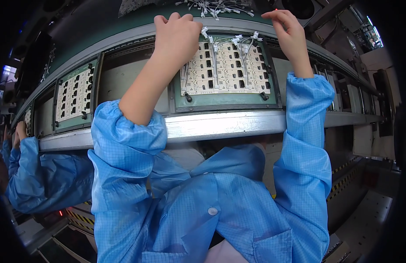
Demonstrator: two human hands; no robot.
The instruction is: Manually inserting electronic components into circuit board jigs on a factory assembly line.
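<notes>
A green fixture (229, 101) on the rail in front of me carries a panel of white circuit boards (226, 74) with black connectors. Thin white cables (215, 65) lie across the panel, their white plugs (255, 37) gathered at its far edge. My left hand (179, 37) is over the panel's far left corner, fingers curled and their tips hidden; a white plug (204, 31) shows right beside it. What the fingers hold, if anything, I cannot make out. Past the far right corner, my right hand (291, 37) is raised with fingers and thumb apart, nothing visible in them.
A pile of loose white cables (218, 8) lies on the green surface beyond the rail. To the left, another panel of boards (74, 94) sits in its own fixture. A metal rail (225, 125) runs along the near side. Farther left, a co-worker's hand (21, 130) reaches toward the line.
</notes>
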